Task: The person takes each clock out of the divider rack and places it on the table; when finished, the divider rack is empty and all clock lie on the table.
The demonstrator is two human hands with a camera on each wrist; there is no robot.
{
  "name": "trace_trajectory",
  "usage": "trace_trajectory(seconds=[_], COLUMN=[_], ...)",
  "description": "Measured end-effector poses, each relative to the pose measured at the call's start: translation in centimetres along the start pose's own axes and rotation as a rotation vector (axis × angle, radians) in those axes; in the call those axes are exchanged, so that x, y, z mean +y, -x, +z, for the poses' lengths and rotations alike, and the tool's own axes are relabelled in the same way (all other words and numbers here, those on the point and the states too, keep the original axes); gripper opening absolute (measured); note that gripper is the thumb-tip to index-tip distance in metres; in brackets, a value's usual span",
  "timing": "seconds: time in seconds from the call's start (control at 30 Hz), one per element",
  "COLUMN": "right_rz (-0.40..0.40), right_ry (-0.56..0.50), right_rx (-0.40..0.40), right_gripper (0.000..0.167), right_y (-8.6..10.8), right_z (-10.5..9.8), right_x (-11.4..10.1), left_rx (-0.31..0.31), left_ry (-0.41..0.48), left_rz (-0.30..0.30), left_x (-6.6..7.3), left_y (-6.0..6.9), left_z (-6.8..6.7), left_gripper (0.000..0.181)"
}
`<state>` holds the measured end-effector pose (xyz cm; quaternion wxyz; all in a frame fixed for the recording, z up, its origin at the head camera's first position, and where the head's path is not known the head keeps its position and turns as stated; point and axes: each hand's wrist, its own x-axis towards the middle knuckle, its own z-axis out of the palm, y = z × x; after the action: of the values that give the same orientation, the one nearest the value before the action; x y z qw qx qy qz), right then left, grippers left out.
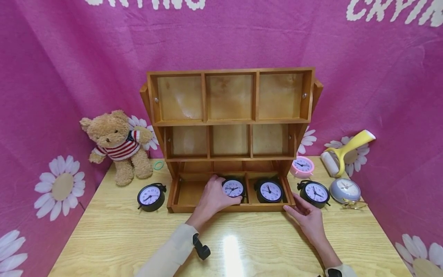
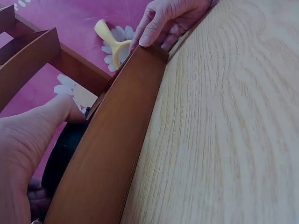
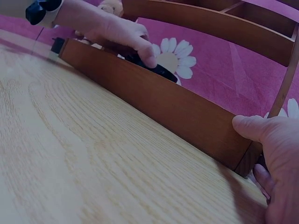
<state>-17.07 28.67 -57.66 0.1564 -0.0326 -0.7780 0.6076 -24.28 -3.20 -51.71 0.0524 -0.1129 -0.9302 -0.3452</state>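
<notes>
A wooden three-tier shelf (image 1: 230, 122) stands on the table. My left hand (image 1: 214, 194) grips a black alarm clock (image 1: 233, 189) by its sides in the middle compartment of the bottom tier. A second black alarm clock (image 1: 270, 191) sits face up in the right compartment. At the bottom tier's front right corner, my right hand (image 1: 307, 217) holds the wood, its thumb (image 3: 250, 127) on the front board and the other fingers round the side. In the left wrist view, the clock's black body (image 2: 64, 149) shows behind the board, under my thumb.
Left of the shelf stand a black alarm clock (image 1: 150, 197), a teddy bear (image 1: 121, 146) and a green ring (image 1: 158, 165). To the right are another black alarm clock (image 1: 314, 192), a pink clock (image 1: 302, 166), a grey clock (image 1: 345, 190), gold-rimmed glasses (image 1: 354, 204) and a yellow-handled roller (image 1: 346, 152).
</notes>
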Motion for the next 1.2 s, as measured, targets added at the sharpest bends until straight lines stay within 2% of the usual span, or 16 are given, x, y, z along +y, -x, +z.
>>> trace_trajectory(seconds=[0.23, 0.4, 0.7, 1.2], right_rz=[-0.001, 0.003, 0.012, 0.018], right_ry=[0.012, 0.017, 0.009, 0.036], right_rx=[0.001, 0.006, -0.009, 0.001], right_gripper=[0.056, 0.055, 0.056, 0.056], right_y=[0.1, 0.1, 0.1, 0.2], right_z=[0.0, 0.0, 0.0, 0.1], right_x=[-0.1, -0.2, -0.3, -0.4], left_rx=[0.069, 0.113, 0.129, 0.191], left_ry=[0.092, 0.123, 0.125, 0.082], left_rz=[-0.018, -0.016, -0.038, -0.018], left_x=[-0.1, 0.0, 0.0, -2.9], left_y=[0.1, 0.2, 0.7, 2.9], left_z=[-0.1, -0.7, -3.2, -7.0], left_gripper=[0.081, 0.080, 0.081, 0.076])
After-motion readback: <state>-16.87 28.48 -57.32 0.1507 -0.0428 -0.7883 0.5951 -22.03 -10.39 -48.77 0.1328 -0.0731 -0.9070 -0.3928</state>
